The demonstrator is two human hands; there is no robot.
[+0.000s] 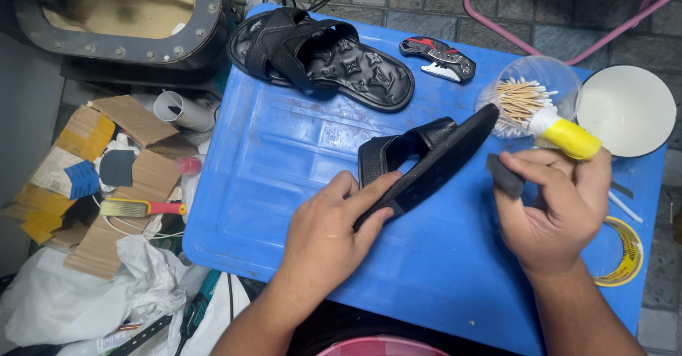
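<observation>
Shoe-repair workshop, informal, on a paved floor. Landmark: blue plastic board [298,185] as worktop. On it: black sandal [327,57], folding knife [438,59], tub of cotton swabs [526,93], tape roll [621,253]. Left of it: cardboard scraps [128,178], brush [138,207], metal-rimmed machine [121,15].

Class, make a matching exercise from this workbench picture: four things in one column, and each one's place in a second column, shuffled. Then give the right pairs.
Things:
1. Black sandal on edge
2. Flat black sandal
3. Cotton swabs
4. Yellow-capped tube

Places:
A. In a clear round tub
B. In the right hand
C. Lying at the far side of the blue lid
D. Steadied by the left hand

Pairs: 1-D, 2-C, 3-A, 4-B
</observation>
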